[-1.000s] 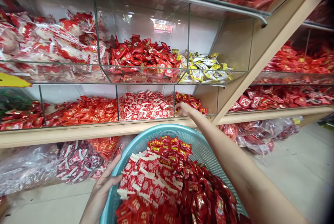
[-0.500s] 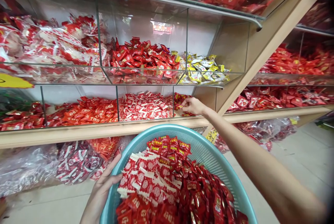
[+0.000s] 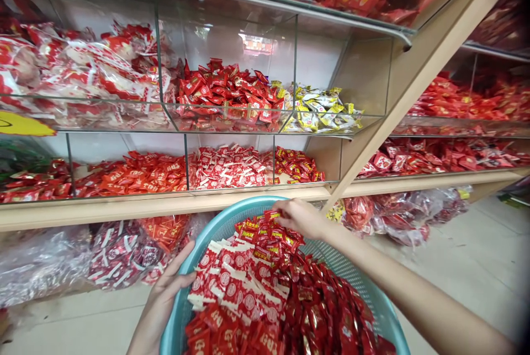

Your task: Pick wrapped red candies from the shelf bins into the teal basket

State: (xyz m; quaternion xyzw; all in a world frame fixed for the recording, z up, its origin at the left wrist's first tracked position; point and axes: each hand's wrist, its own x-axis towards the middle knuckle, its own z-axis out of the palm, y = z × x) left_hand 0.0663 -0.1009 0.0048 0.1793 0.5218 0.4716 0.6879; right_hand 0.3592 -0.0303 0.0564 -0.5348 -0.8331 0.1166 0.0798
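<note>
My left hand (image 3: 163,289) grips the left rim of a teal plastic basket (image 3: 351,258), thumb inside and fingers outside. Over the basket's far side, my right hand (image 3: 300,217) pinches a small red-and-yellow wrapped candy (image 3: 271,215) at its fingertips, just above similar candies (image 3: 271,239). Rows of red-and-white wrapped candies (image 3: 232,275) lie left of centre in the basket. Shiny dark red candies (image 3: 318,305) fill the right side, and bright red ones (image 3: 223,333) lie at the near left.
A shelf unit with a wooden front edge (image 3: 124,208) stands ahead. Its lower bins hold red-and-yellow candies (image 3: 296,164), red-and-white candies (image 3: 232,167) and orange-red candies (image 3: 144,173). A slanted wooden upright (image 3: 397,101) stands at right. Clear bags of candy (image 3: 120,255) sit below the shelf.
My right hand has moved from the lower right bin back toward me, to the far side of the basket. My left hand keeps its hold on the rim.
</note>
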